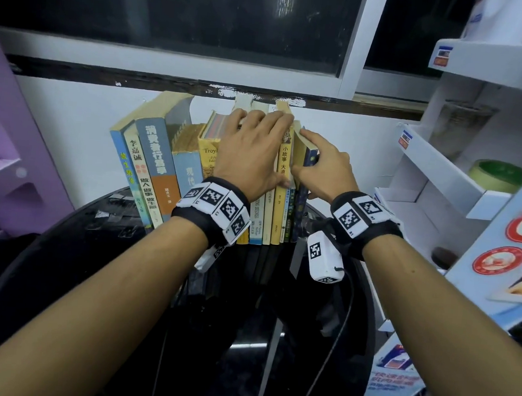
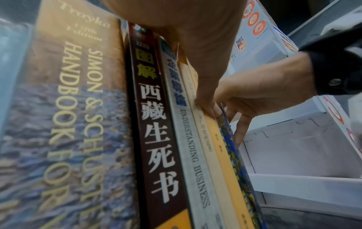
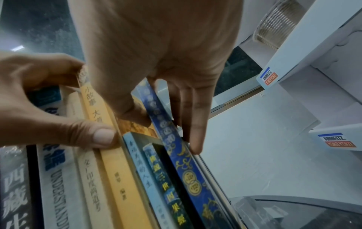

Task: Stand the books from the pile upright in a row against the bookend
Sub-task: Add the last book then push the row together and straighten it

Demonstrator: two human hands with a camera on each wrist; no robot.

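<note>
The head camera is looking forward and down over both forearms at the row of upright paperback books. Both wrist cameras are peering upward, very close, sharing the yellow-spined book.

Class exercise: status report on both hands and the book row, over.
Left hand grips the yellow book in the row. Right hand pinches the blue patterned book at the row's right end. Bookend not clearly visible.

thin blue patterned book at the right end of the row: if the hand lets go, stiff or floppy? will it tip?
The blue patterned book looks very thin, so probably light and somewhat flexible. The right hand pinches it, leaning; unsupported it would likely tip. Its cover looks glossy, possibly slippery.
</note>
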